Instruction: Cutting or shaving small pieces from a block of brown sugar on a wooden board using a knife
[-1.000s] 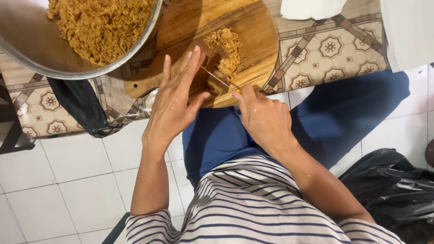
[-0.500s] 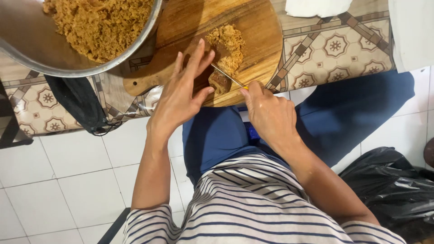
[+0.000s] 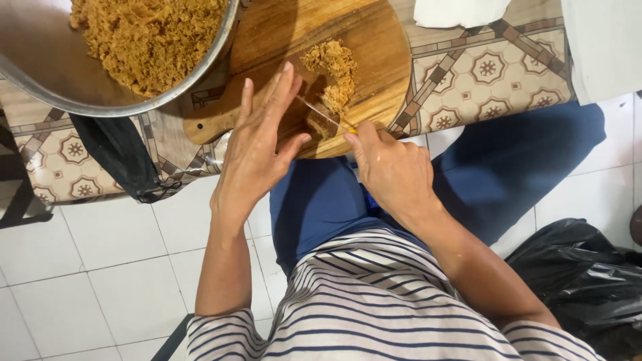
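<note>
A: Entry, head view. Your right hand (image 3: 394, 170) is closing its grip around a knife (image 3: 321, 115), fingers fully wrapped on the handle, so only a hint of yellow is showing at the fingertips. The thin blade is angling up and left onto the wooden cutting board (image 3: 374, 40).

B: And your left hand (image 3: 257, 144)?

A: It is lying flat and open, fingers stretched and spread, gripping nothing. The fingertips are pressing onto the board just beside a small brown block (image 3: 319, 126) near the board's front edge, and the blade is meeting that block.

B: Where is the cut material sitting?

A: A modest shredded pile (image 3: 334, 67) is resting on the board, just beyond the block and touching it. A much larger heap of the same shreds (image 3: 144, 37) is filling the metal bowl (image 3: 60, 87) at the upper left, whose rim is overlapping the board's edge. The patterned desk (image 3: 488, 73) is carrying both.

B: Progress, as you are judging it?

A: Most of the shredding is looking done, since the bowl is holding the bulk. What is remaining appears to be the small block under your blade, plus the board's pile not yet in the bowl
</note>
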